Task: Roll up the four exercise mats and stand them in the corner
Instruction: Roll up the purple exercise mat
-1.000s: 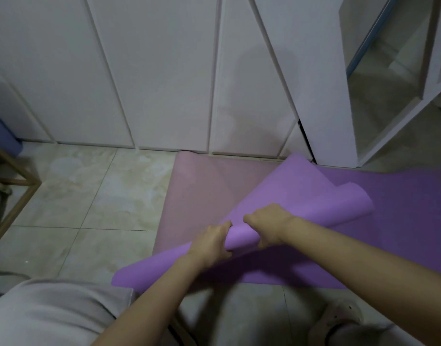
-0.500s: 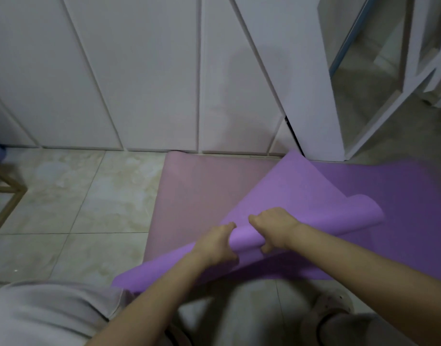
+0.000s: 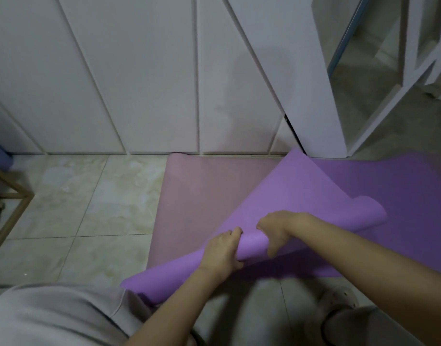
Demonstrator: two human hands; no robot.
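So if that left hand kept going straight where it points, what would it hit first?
The left hand grips the rolled edge of the purple foam exercise mat, so that folded-over sheet comes first. Past it probably stand the white cabinet doors, though depth is unclear.

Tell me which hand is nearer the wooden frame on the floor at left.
Left. The left hand grips the purple mat nearer the wooden frame; the right hand grips it farther right.

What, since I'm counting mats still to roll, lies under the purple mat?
A pink mat, exposed where the left hand and right hand curl the purple mat back. Its remainder, and any mats below, are covered.
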